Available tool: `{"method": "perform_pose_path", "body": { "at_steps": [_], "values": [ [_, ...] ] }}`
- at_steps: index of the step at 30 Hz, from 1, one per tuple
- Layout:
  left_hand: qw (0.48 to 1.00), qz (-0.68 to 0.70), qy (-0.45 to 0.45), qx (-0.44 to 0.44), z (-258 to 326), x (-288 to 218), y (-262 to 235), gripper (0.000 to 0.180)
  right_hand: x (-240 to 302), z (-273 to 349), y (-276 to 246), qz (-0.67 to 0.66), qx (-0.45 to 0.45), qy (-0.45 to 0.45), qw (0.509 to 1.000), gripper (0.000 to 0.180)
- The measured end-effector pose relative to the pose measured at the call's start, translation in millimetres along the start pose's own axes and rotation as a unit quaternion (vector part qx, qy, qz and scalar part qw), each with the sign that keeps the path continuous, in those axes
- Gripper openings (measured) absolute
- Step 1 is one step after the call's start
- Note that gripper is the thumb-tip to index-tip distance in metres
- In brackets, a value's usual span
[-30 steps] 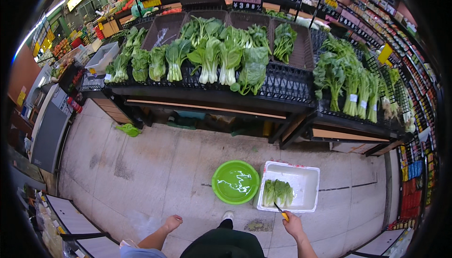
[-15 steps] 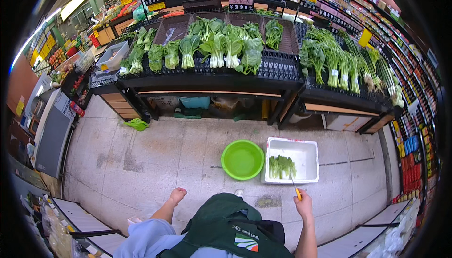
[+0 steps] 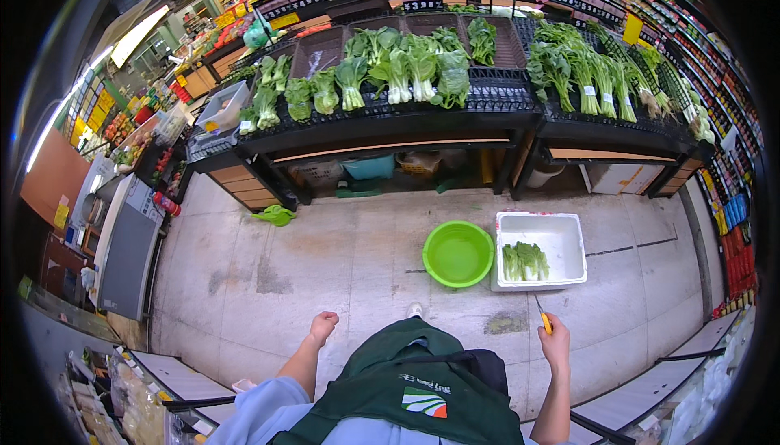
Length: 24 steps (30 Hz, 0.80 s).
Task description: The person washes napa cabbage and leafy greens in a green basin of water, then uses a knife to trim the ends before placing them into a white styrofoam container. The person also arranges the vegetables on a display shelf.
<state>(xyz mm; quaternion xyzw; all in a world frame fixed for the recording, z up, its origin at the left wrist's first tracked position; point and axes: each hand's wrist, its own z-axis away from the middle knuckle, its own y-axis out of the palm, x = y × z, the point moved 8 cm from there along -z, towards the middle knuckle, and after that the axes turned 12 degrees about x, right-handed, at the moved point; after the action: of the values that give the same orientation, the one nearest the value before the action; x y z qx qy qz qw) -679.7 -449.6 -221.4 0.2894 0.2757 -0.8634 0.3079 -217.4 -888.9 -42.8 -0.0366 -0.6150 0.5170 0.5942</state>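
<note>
Knife (image 3: 544, 316) held near white box (image 3: 567, 252)

The right hand (image 3: 556, 339) closes round the yellow handle (image 3: 547, 325); the blade (image 3: 539, 305) points toward the box, where leafy greens (image 3: 526, 261) lie. The left hand (image 3: 324, 327) curls; whether it holds anything is unclear.

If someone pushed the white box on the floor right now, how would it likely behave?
The white box looks like foam, so it is probably light for its size. Wide and low on the floor, it seems likelier to slide than tip. The leafy greens sit at its near left and might shift.
</note>
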Motion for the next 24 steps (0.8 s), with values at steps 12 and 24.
{"method": "perform_pose_path", "body": {
  "at_steps": [12,24],
  "values": [
    [0.981,0.124,-0.129,-0.071,54,133,-93,0.014,173,-85,99,0.041,0.091,-0.150,0.984,0.034],
    [0.974,0.161,-0.156,-0.027,-54,142,-191,0.023,308,-139,230,0.157,0.170,-0.151,0.961,0.034]
  ]
}}
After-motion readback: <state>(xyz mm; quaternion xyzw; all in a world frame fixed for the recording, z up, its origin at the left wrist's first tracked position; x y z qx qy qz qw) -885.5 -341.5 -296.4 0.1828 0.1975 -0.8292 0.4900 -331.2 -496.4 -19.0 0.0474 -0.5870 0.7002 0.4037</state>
